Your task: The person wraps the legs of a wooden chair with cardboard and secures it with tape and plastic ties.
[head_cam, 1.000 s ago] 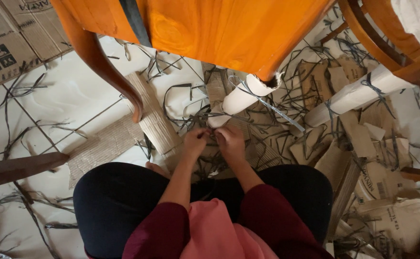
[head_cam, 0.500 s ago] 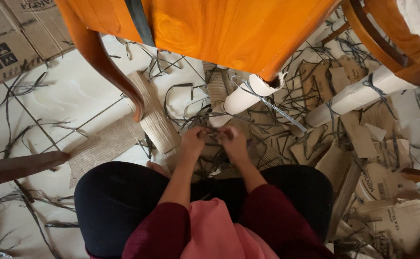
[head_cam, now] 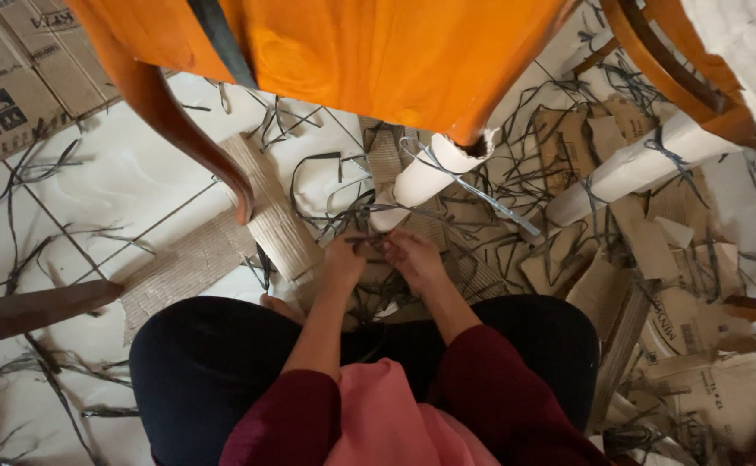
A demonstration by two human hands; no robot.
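Chair: orange wooden chair [head_cam: 395,60] overhead, its leg wrapped in a white foam sleeve [head_cam: 425,173] tied with grey strap.
Floor: white tiled floor [head_cam: 110,185], littered with grey plastic straps [head_cam: 499,203] and torn cardboard pieces [head_cam: 645,242].
Box: flattened brown carton [head_cam: 11,82] at top left, dark pictograms printed on it.
Left hand: left hand [head_cam: 346,259] low between the knees, fingers curled on a grey strap just under the sleeve.
Right hand: right hand [head_cam: 412,256] beside it, touching, fingers pinched; what it grips, cannot tell.
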